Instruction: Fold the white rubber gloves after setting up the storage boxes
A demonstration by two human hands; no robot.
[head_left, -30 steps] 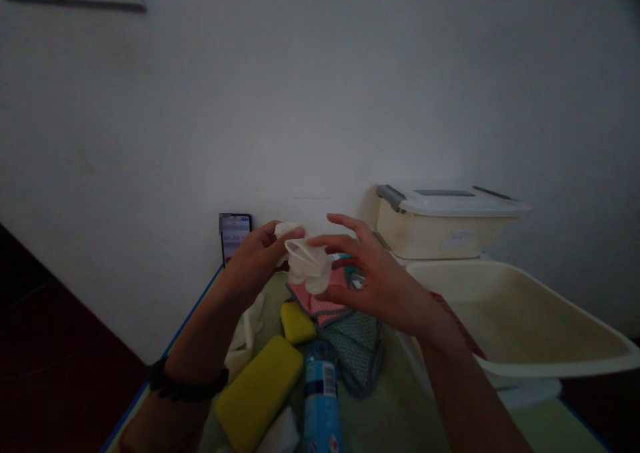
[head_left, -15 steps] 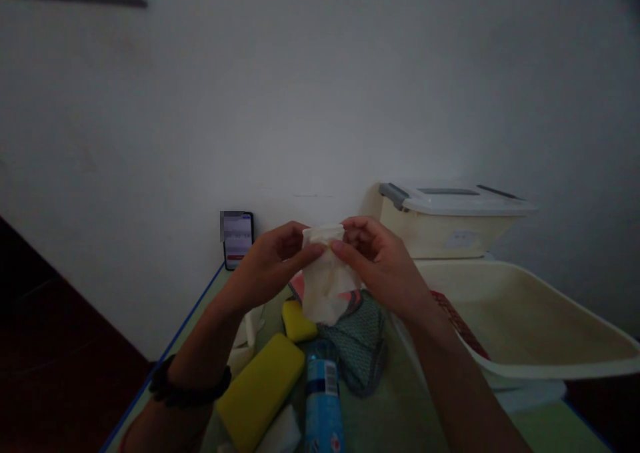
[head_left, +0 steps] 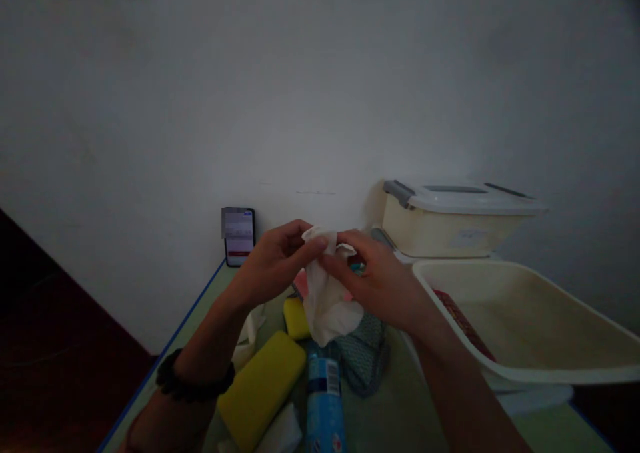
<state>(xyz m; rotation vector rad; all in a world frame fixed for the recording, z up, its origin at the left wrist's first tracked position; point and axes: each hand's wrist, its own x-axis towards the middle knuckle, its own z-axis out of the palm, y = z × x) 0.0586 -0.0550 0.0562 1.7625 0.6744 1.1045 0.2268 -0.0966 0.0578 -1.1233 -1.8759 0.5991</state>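
My left hand [head_left: 273,266] and my right hand [head_left: 377,283] are raised together above the table, both pinching the top edge of a thin white glove [head_left: 327,300]. The glove hangs limp below the fingers. My left wrist wears a dark bead bracelet [head_left: 193,380]. Below the glove lie a grey-green cloth [head_left: 367,350], a pink cloth [head_left: 301,283] and a small yellow sponge [head_left: 296,316].
A large yellow sponge [head_left: 260,390] and a blue bottle [head_left: 324,403] lie near me on the green table [head_left: 400,406]. A cream basin [head_left: 525,326] sits at right, a lidded cream box [head_left: 460,216] behind it. A phone [head_left: 239,235] leans on the wall.
My right hand went from open beside the glove to pinching its top edge. The bunched glove now hangs down unfolded between both hands.
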